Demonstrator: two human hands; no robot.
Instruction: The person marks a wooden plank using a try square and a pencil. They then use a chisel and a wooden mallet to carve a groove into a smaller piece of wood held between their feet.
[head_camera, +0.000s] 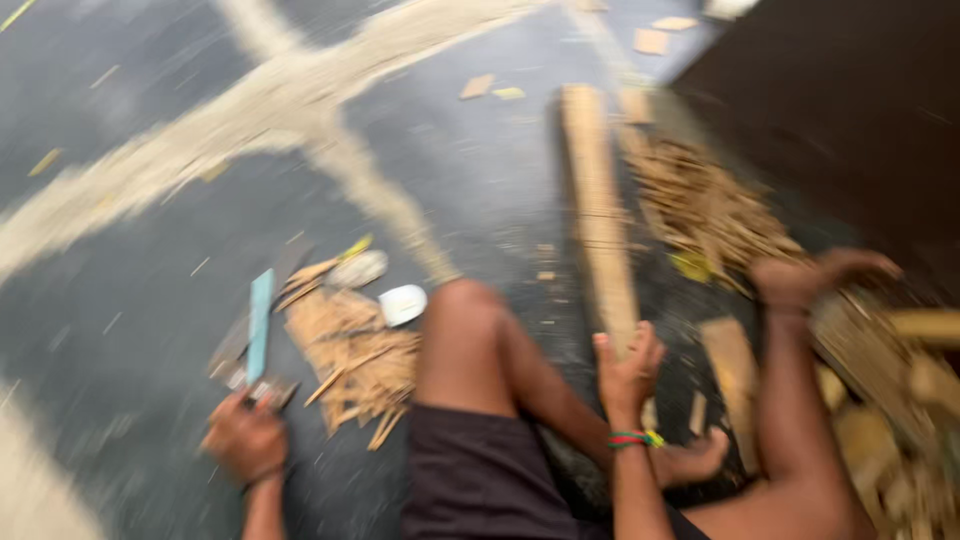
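Left hand (245, 437) grips one blade (259, 325) (seemingly); right hand (627, 375), one plank (598, 210).

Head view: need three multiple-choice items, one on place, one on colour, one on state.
1. Where does the white cup lie?
A. on the floor beside the knee
B. on the long wooden plank
C. in the left hand

2. What colour is the flat strip above the left hand?
A. red
B. light blue
C. black

3. What is the right hand doing?
A. resting open on the floor
B. gripping the long wooden plank
C. holding the cup

Answers: 1 A, the cup sits on the dark floor next to the knee. 2 B, the strip is pale blue. 3 B, the fingers wrap the plank's near end.
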